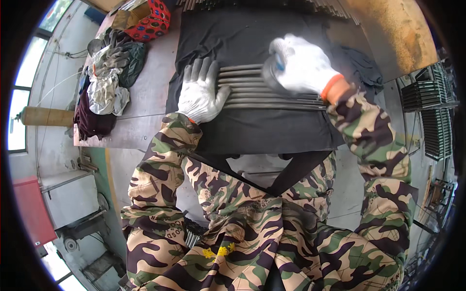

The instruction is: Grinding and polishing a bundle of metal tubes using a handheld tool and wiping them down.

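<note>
Several thin grey metal rods (242, 88) lie side by side across a black cloth (272, 128) on the table in front of me. My left hand (200, 92), in a white knit glove with grey fingertips, rests at their left ends with its fingers stretched out; it grips nothing. Over the right part of the rods is my right hand (303, 65), in a white glove with an orange cuff. Its fingers are curled round a dark grey rounded thing (273, 77) with a bit of blue by it. Motion smears that thing, and its kind is unclear.
At the table's left lies a heap of rags and gloves (109, 72), with a red patterned box (150, 22) behind it. More rods (320, 6) lie along the far edge. A dark crumpled cloth (361, 68) is at the right, near a rack of stacked rods (434, 111).
</note>
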Demonstrator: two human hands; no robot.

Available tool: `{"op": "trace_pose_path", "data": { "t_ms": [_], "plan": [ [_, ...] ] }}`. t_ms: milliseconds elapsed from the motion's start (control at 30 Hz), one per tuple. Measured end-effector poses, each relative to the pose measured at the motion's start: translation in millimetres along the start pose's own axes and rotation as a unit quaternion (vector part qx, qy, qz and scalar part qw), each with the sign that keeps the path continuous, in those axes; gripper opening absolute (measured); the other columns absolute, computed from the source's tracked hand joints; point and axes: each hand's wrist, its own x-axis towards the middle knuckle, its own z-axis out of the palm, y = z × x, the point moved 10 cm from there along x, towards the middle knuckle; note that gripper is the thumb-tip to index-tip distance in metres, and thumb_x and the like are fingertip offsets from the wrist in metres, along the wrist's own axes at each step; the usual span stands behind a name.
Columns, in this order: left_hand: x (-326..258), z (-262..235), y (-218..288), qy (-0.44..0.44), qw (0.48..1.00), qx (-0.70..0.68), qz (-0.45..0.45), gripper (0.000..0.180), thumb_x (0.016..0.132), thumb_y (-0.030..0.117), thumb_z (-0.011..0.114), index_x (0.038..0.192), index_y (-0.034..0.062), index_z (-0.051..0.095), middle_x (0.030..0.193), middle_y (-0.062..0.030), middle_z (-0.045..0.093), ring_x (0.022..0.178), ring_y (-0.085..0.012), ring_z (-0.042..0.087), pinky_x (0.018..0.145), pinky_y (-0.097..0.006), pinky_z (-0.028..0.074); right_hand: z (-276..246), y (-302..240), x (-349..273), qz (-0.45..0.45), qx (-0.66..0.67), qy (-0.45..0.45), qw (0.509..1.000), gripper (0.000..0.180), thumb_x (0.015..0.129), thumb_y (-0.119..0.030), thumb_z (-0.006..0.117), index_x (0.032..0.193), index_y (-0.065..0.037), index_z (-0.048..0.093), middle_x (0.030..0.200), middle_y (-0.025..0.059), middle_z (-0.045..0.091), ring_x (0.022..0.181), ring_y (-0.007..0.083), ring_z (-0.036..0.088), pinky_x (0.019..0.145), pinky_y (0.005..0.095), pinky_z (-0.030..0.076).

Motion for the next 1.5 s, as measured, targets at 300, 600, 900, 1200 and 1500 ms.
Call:
{"op": "trace_pose_path", "data": {
  "t_ms": [300, 600, 900, 1200, 1500],
  "plan": [
    [30.2, -1.4, 6.4, 0.064, 0.996, -0.02, -0.052, 0.056, 0.101, 0.031, 0.068, 0.147, -0.0005, 0.059, 0.155, -0.0252, 0.057, 0.147, -0.0482, 0.048, 0.124, -0.059, 0.036, -8.1, -26.6, 31.1, 0.004, -0.021, 0.005, 1.0, 0.03, 0.094, -0.026, 0.067, 0.119, -0.011, 0.073, 0.122, 0.0198, 0.074, 0.119, 0.041, 0.072, 0.1, 0.0522, 0.06],
    [-1.8, 12.1, 12.1, -0.015, 0.996, -0.046, -0.068, 0.066, 0.106, 0.032, 0.061, 0.161, -0.0029, 0.052, 0.166, -0.0304, 0.049, 0.16, -0.0531, 0.037, 0.133, -0.062, 0.026, 11.5, -36.1, 38.9, -0.017, -0.034, 0.003, 0.999, 0.038, 0.097, -0.034, 0.071, 0.129, -0.014, 0.07, 0.12, 0.0162, 0.073, 0.12, 0.0379, 0.071, 0.104, 0.0481, 0.059],
    [17.2, 7.8, -6.3, 0.002, 0.997, 0.019, -0.07, 0.063, 0.106, 0.035, 0.06, 0.157, -0.0027, 0.056, 0.162, -0.0298, 0.054, 0.155, -0.0508, 0.044, 0.13, -0.062, 0.03, 3.9, -30.4, 77.7, 0.011, -0.014, -0.051, 0.999, 0.042, 0.097, -0.035, 0.064, 0.131, -0.011, 0.073, 0.131, 0.0182, 0.074, 0.126, 0.0385, 0.071, 0.109, 0.0461, 0.057],
    [15.8, -1.6, -7.3, -0.015, 0.999, 0.007, -0.049, 0.097, 0.094, 0.062, 0.074, 0.162, -0.0031, 0.051, 0.169, -0.0307, 0.046, 0.16, -0.0542, 0.035, 0.133, -0.061, 0.024, -80.8, 115.7, 5.5, 0.153, -0.054, 0.036, 0.986, 0.052, 0.086, -0.036, 0.071, 0.136, -0.021, 0.073, 0.136, 0.0146, 0.073, 0.129, 0.036, 0.071, 0.11, 0.0464, 0.058],
    [10.1, 5.9, 17.3, -0.1, 0.994, -0.015, 0.039, 0.122, 0.066, 0.072, 0.089, 0.154, -0.0044, 0.053, 0.156, -0.0278, 0.056, 0.155, -0.0467, 0.044, 0.132, -0.062, 0.029, -69.0, 263.4, -55.8, 0.29, -0.008, 0.046, 0.956, 0.06, 0.085, -0.04, 0.075, 0.138, -0.012, 0.073, 0.139, 0.0219, 0.074, 0.127, 0.0401, 0.073, 0.112, 0.0452, 0.058]
  ]
}}
